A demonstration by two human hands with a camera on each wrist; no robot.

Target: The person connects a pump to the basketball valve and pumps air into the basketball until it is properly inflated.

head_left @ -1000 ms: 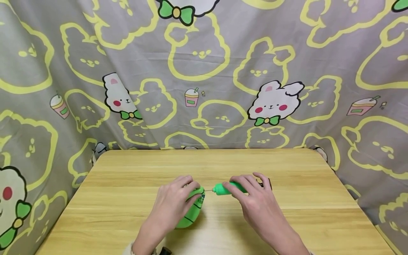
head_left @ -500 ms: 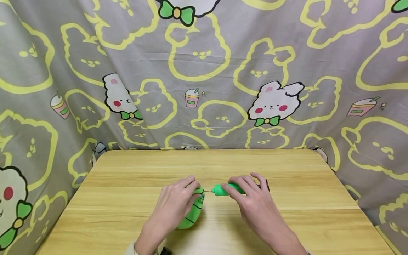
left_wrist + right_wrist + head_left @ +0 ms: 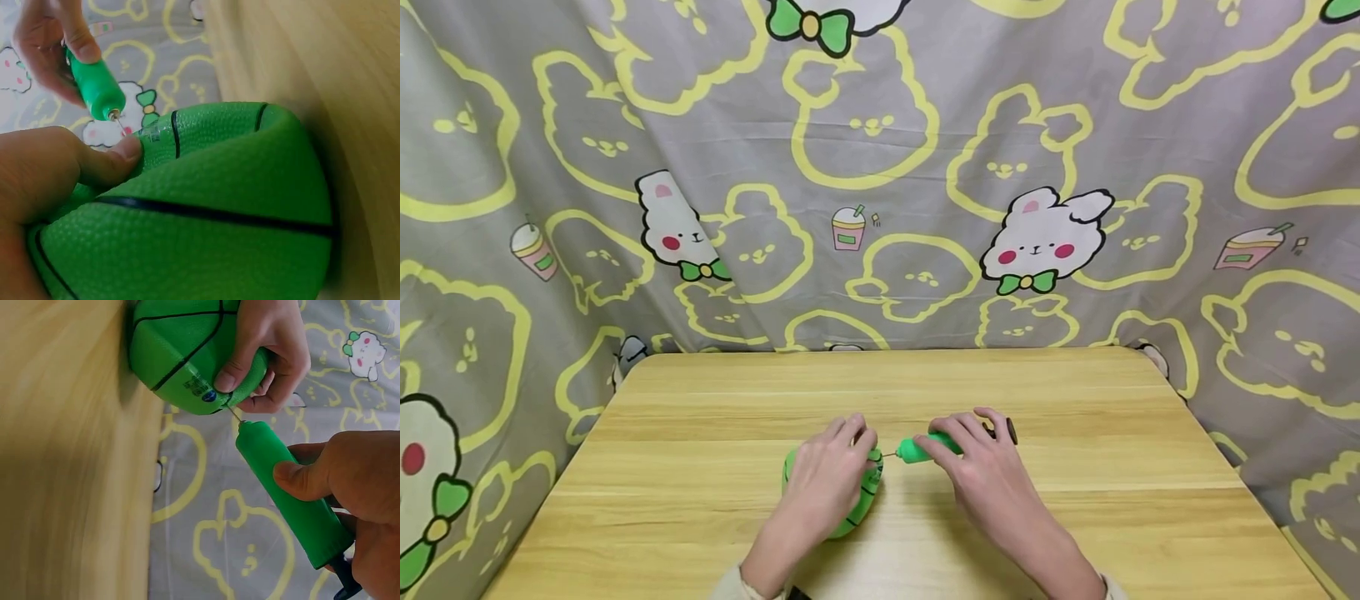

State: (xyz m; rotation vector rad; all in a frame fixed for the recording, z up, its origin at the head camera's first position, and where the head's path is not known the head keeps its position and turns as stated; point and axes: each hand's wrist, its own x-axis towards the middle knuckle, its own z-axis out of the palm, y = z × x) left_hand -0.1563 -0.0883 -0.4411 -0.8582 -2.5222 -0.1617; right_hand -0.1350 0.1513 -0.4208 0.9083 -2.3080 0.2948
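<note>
A green toy basketball (image 3: pixel 212 181) with black lines, dented and partly collapsed, rests against the table. My left hand (image 3: pixel 831 483) pinches a fold of it between thumb and fingers, close to a printed patch. A green hand pump (image 3: pixel 287 487) with a black handle (image 3: pixel 344 578) is in my right hand (image 3: pixel 996 471), the thumb along its barrel and the fingers around it. From the pump's tip a thin metal needle (image 3: pixel 233 414) reaches the ball beside my left thumb. How deep its point sits is hidden.
The wooden table (image 3: pixel 700 400) spreads around both hands. Behind it and at both sides hangs a grey cloth (image 3: pixel 917 200) with yellow cartoon outlines. A dark object (image 3: pixel 797 593) shows beside the left sleeve at the bottom edge.
My left hand has turned and shifted slightly right, so more of the ball's left side shows. The pump and right hand have moved a little left, and the pump tilts more.
</note>
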